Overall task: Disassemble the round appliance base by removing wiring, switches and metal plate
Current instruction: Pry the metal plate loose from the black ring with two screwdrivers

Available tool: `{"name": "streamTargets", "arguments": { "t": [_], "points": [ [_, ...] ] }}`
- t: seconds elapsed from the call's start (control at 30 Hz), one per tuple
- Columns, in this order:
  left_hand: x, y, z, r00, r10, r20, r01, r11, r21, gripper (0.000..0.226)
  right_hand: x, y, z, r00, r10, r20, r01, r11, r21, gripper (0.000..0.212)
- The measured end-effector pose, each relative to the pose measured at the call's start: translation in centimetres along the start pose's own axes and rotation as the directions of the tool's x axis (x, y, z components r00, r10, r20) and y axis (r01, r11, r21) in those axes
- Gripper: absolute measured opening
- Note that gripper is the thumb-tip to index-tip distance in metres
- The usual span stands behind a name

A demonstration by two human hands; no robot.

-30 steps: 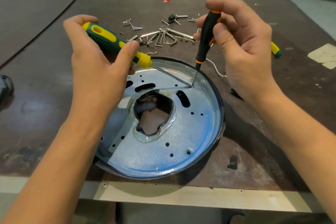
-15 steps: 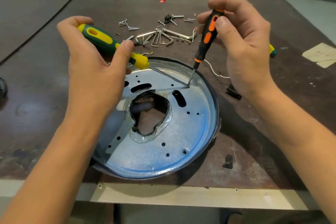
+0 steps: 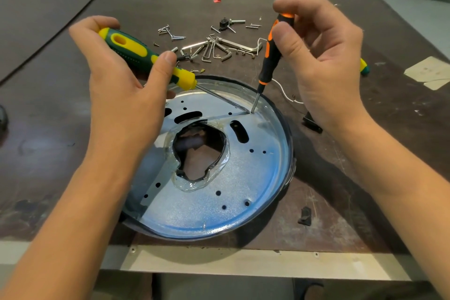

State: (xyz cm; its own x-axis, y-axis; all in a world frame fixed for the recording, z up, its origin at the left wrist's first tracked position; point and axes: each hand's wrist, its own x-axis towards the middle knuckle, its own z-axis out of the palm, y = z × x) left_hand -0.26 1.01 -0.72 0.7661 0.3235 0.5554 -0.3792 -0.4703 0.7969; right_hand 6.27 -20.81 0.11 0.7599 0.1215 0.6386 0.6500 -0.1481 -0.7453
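The work surface is a dark brown table (image 3: pixel 73 129) with a pale metal strip along the near edge, and a light floor is seen behind it. At the far side of the table lie loose screws and hex keys (image 3: pixel 219 48), a white wire (image 3: pixel 285 95), two small black parts (image 3: pixel 305 215) and some scraps of paper (image 3: pixel 428 73). The left hand (image 3: pixel 121 105) is closed round the handle of a green and yellow screwdriver (image 3: pixel 141 53), which lies low and slanted. The right hand (image 3: pixel 323 61) pinches a thin black and orange screwdriver (image 3: pixel 270 53) between thumb and fingers and holds it almost upright. Both tips meet at one spot on the far right part of the metal plate (image 3: pixel 243 190). The round base (image 3: pixel 289 153) lies flat on the table near the front edge, between the two forearms. Its shiny plate has small holes, some slots and a ragged opening (image 3: pixel 199 153) in the middle, and a black rim goes around it.
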Motion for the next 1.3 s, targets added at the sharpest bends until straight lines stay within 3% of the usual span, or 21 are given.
{"name": "streamTargets", "arguments": {
  "t": [0.2, 0.27, 0.4, 0.57, 0.73, 0.83, 0.93, 1.1, 1.3],
  "points": [
    [-0.05, 0.16, -0.05, 1.0, -0.011, 0.009, 0.011, 1.0, -0.001, 0.043, 0.01, 0.19, -0.2, 0.999, 0.009, 0.032, -0.011, 0.998, 0.055, 0.03],
    [-0.06, 0.23, -0.04, 1.0, -0.019, 0.014, 0.019, 1.0, -0.016, 0.042, -0.13, -0.01, -0.02, 0.999, 0.003, 0.033, -0.005, 0.999, 0.054, 0.023],
    [0.06, 0.37, -0.06, 0.999, -0.028, 0.021, 0.029, 0.999, -0.029, 0.042, -0.04, -0.15, 0.18, 0.999, -0.041, 0.001, 0.041, 0.999, 0.007, 0.023],
    [0.05, 0.56, -0.12, 0.998, -0.039, 0.047, 0.043, 0.997, -0.069, 0.041, -0.25, 0.43, -0.06, 1.0, 0.002, 0.001, -0.003, 0.998, 0.062, 0.023],
    [0.04, 0.72, -0.13, 0.997, -0.054, 0.055, 0.059, 0.994, -0.093, 0.041, -0.1, 0.43, 0.06, 0.994, -0.089, -0.063, 0.09, 0.996, 0.003, 0.018],
    [0.09, 0.71, -0.23, 0.995, -0.068, 0.074, 0.076, 0.991, -0.113, 0.042, -0.29, 0.57, -0.02, 0.998, -0.057, -0.041, 0.06, 0.996, 0.06, 0.024],
    [0.1, 0.63, -0.16, 0.996, -0.065, 0.056, 0.07, 0.994, -0.088, 0.043, -0.43, 0.45, -0.02, 0.999, -0.007, -0.037, 0.012, 0.991, 0.136, 0.028],
    [0.05, 0.49, -0.03, 0.998, -0.047, 0.043, 0.05, 0.996, -0.069, 0.043, -0.14, 0.25, 0.05, 0.996, -0.076, -0.048, 0.074, 0.996, -0.039, 0.022],
    [0.04, 0.5, -0.18, 0.999, -0.039, 0.031, 0.038, 0.999, 0.012, 0.044, -0.27, 0.31, -0.02, 1.0, -0.014, -0.02, 0.015, 0.999, 0.043, 0.025]
  ]
}}
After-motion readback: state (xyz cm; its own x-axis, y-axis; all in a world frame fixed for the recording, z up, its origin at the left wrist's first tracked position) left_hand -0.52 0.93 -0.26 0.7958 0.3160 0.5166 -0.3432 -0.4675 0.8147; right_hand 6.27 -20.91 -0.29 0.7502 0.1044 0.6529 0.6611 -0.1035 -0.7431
